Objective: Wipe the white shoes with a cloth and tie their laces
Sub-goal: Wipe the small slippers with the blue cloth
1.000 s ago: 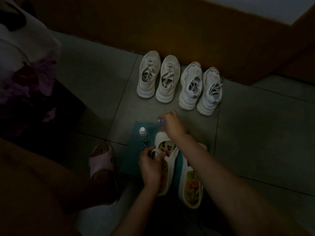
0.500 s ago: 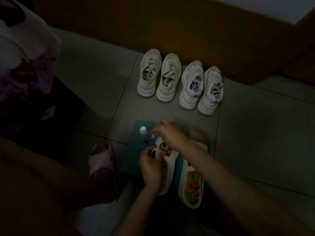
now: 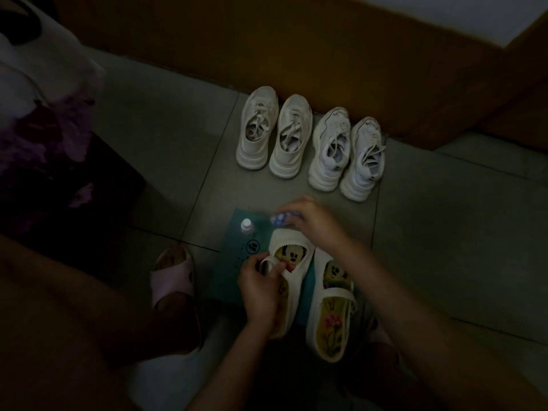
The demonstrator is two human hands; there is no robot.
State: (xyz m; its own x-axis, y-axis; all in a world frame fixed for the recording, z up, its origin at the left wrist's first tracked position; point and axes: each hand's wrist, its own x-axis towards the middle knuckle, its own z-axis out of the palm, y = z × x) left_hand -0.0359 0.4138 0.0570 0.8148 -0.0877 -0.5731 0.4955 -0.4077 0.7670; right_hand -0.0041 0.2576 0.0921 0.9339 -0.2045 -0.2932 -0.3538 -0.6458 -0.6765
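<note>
While the room is dim, a person crouches over a teal mat (image 3: 228, 280) on the tiled floor (image 3: 444, 232), both bare arms reaching down. Left hand (image 3: 259, 287) is clenched on the strap and side of the left strap shoe (image 3: 292, 289), a white slip-on with a cartoon-print insole, lying on the mat. Right hand (image 3: 311, 222) sits at the far end of that shoe, grip closed around a small crumpled bluish-white cloth (image 3: 281, 218) just past the toe; cannot tell if the cloth touches the shoe. Right strap shoe (image 3: 330, 310) lies just beside the first one, floral insole showing, strap across the middle, untouched. Small bottle with white cap (image 3: 246, 226) stands upright on the mat's far left corner. Far side, near the brown wall base (image 3: 296, 54), four white lace-up sneakers stand in a row: cream pair (image 3: 274, 132) on the left, chunky white pair (image 3: 347, 152) on the right, laces loose. Person's foot in a pink slide sandal (image 3: 173, 277) rests left of the mat.
</note>
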